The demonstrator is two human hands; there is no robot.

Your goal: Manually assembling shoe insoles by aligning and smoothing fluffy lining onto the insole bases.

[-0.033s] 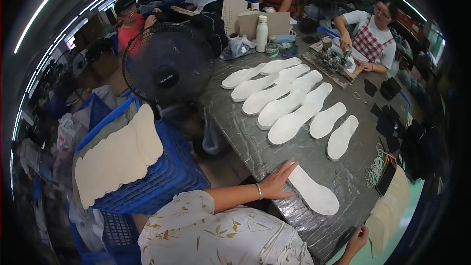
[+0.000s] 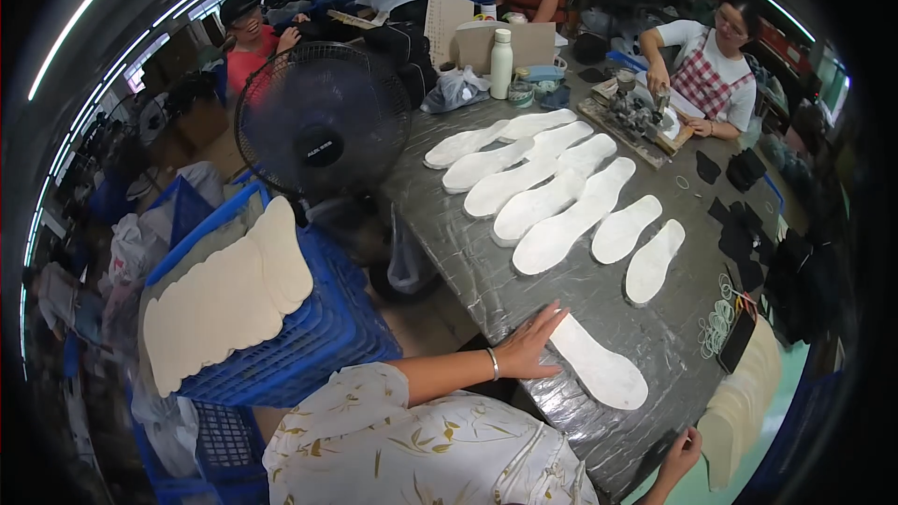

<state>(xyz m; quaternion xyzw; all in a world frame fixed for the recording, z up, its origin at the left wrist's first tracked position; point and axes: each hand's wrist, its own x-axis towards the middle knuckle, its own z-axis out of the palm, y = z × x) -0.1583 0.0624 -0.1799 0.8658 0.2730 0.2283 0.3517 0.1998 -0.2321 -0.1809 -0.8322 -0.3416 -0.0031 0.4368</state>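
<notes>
My left hand (image 2: 528, 348) lies with fingers stretched out on the dark table, fingertips at the narrow end of a white insole (image 2: 599, 362). This insole lies flat, its broad end pointing toward the lower right. Low at the right, my right hand (image 2: 685, 455) has its fingers curled beside the table edge, next to overlapping cream insoles (image 2: 739, 402) fanned along a pale green surface. What those fingers hold, if anything, is hidden. Farther up the table (image 2: 486, 285), several white insoles (image 2: 566, 229) lie in a slanting row, some overlapping.
At the left, blue crates (image 2: 341, 318) carry a stack of cream insoles (image 2: 224, 295), beside a black fan (image 2: 323, 122). A pale bottle (image 2: 501, 65) stands at the back. Across the table a co-worker (image 2: 711, 75) handles a metal device (image 2: 636, 112). Black pieces, cord and a phone (image 2: 736, 341) lie rightward.
</notes>
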